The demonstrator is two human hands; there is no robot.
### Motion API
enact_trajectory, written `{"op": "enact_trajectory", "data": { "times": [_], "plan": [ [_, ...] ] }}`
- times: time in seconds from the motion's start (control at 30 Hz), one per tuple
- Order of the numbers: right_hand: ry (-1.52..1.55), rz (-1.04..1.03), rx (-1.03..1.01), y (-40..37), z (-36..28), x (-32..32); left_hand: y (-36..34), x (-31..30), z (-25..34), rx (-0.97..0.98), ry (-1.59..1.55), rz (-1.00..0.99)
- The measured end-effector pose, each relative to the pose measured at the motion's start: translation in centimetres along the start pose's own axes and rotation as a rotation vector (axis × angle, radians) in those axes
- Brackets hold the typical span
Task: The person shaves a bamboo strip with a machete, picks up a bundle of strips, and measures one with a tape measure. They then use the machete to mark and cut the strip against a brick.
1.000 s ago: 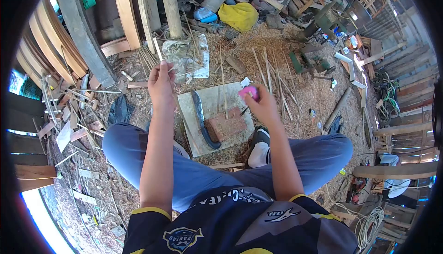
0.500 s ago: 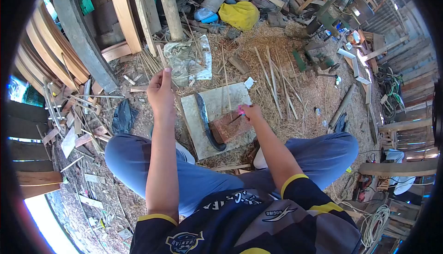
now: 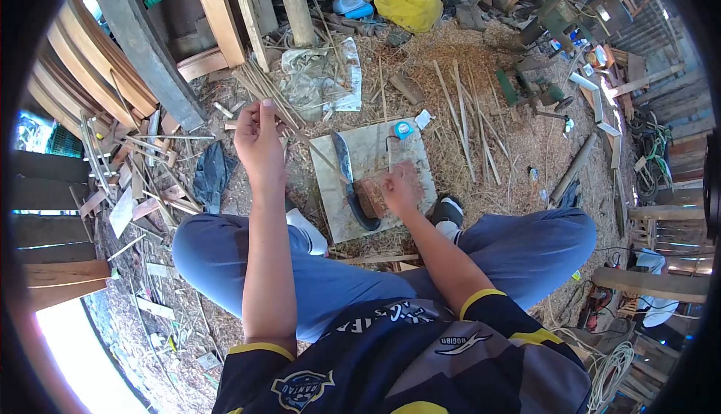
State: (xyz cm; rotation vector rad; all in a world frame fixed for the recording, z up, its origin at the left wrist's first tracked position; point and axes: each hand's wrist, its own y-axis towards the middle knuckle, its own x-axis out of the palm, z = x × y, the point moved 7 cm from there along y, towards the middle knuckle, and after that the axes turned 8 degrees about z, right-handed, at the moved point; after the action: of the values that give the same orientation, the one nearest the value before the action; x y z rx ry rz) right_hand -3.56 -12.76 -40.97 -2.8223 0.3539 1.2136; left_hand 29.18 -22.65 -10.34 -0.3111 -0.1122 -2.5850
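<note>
My left hand [image 3: 259, 143] is raised, its thumb and fingers pinching a thin wooden strip [image 3: 319, 155] that slants down to the right, towards the knife. My right hand [image 3: 402, 191] hovers over or rests on a reddish wooden block [image 3: 369, 191]; its fingers are curled together, and anything between them is too small to make out. A large knife [image 3: 343, 157] with a curved dark handle lies left of the block on a pale board [image 3: 327, 200]. Near the board's far edge is a round blue-and-white object [image 3: 403, 129] beside a small dark hooked piece [image 3: 390, 141].
Long thin strips [image 3: 462, 121] lie on the shavings-covered ground to the right. A crumpled plastic sheet [image 3: 308, 76] and a bundle of strips [image 3: 263, 87] are ahead. A black bag [image 3: 215, 173] lies left. Curved timbers [image 3: 143, 38] lean at the far left; a green metal machine [image 3: 522, 87] stands right.
My right hand has let go of a pink-and-dark object and moved onto the block area. A blue-and-white object now shows on the board. The strip in my left hand now slants towards the knife.
</note>
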Motion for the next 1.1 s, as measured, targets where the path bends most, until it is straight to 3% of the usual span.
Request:
{"op": "enact_trajectory", "data": {
  "times": [0.13, 0.33, 0.43, 0.73, 0.93, 1.1],
  "plan": [
    [-0.059, -0.268, -0.080, -4.4, -3.7, 2.4, -0.3, -1.1, 1.3, 0.036, -0.043, 0.071],
    [-0.409, -0.330, -0.414, -7.2, -7.7, 3.6, -0.6, -3.1, 2.8, 0.065, -0.051, 0.131],
    [-0.562, -0.497, -0.360, -7.8, -7.3, 5.6, -0.7, -3.9, 3.2, 0.049, -0.076, 0.113],
    [-0.590, -0.484, -0.380, -8.0, -6.6, 7.5, -0.9, -6.0, 3.7, 0.031, -0.101, 0.170],
    [-0.497, -0.456, -0.216, -7.0, -7.3, 6.4, -0.5, -7.5, 3.4, -0.032, -0.126, 0.206],
    [-0.333, -0.597, 0.147, -6.0, -8.7, 4.8, 0.4, -8.9, 2.4, -0.050, -0.214, 0.239]
  ]
}}
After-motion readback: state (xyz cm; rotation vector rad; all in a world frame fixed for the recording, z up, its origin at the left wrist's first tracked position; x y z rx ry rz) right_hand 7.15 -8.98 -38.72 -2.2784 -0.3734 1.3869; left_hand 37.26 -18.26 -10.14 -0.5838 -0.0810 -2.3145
